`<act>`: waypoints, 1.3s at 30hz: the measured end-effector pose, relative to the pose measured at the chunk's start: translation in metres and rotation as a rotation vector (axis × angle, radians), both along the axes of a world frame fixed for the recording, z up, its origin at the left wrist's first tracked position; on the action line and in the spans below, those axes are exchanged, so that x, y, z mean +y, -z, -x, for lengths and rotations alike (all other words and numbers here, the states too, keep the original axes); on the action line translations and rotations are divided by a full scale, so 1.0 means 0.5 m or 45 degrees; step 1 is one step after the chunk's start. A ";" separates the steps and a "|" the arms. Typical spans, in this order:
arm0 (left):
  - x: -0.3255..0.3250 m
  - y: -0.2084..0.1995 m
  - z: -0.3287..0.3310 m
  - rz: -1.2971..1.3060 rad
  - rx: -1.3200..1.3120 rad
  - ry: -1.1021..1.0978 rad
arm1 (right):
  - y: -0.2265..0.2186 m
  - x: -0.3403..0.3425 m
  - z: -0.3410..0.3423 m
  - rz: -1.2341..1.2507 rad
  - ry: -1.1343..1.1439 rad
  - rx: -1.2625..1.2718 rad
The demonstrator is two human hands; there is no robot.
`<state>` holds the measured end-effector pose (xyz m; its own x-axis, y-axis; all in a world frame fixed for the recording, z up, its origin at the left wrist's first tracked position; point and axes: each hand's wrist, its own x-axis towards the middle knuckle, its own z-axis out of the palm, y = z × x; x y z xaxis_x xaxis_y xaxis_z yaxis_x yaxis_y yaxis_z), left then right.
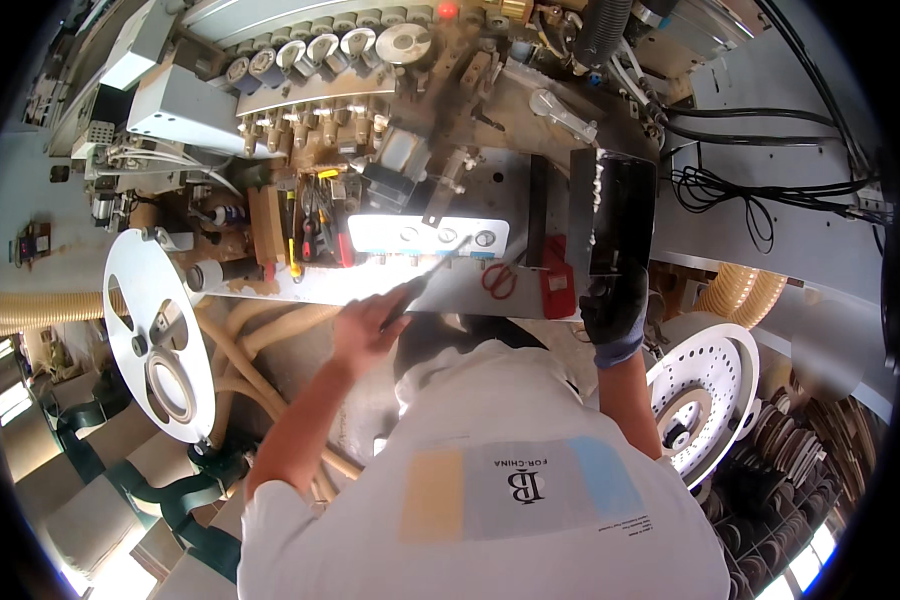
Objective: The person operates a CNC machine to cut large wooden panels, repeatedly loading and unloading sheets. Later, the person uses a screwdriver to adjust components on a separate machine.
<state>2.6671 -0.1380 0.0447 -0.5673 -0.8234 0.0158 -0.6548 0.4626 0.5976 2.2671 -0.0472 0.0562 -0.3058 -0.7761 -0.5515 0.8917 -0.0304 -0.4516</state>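
My bare left hand (366,328) is closed around a dark, thin tool (404,302) at the front edge of the grey machine table. The tool's tip points toward a white panel with round gauges (430,235); its exact kind is blurred. On the right, my right hand (615,310) wears a black glove with a bluish cuff. Its fingers are closed at the near end of a long black open box (625,210), holding it by the end wall. Between the hands lie red-handled scissors (499,282) and a flat red item (558,285).
Left of the panel stand screwdrivers and pliers (320,220). Rows of metal rollers and fittings (320,50) line the back. A white reel (160,335) is at the left, a perforated white disc (705,400) at the right. Black cables (730,190) hang at the far right.
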 end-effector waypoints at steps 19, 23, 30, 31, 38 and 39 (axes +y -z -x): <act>-0.132 0.429 -0.247 -0.807 0.523 -1.429 | 0.024 0.069 -0.154 -0.318 -0.682 0.967; -0.267 0.529 -0.285 -0.436 0.492 -1.373 | -0.010 0.066 -0.220 -0.483 -0.777 0.813; -0.295 0.515 -0.233 -0.875 -0.450 -1.006 | 0.001 0.081 -0.317 -0.519 -0.697 0.661; -0.289 0.512 -0.212 -0.890 -0.484 -1.056 | 0.006 0.086 -0.326 -0.410 -0.796 0.905; -0.230 0.546 -0.220 -0.647 -0.252 -0.969 | 0.051 0.125 -0.312 -0.151 -1.117 1.808; -0.214 0.569 -0.238 -0.659 -0.099 -1.020 | 0.051 0.116 -0.313 -0.144 -1.102 1.692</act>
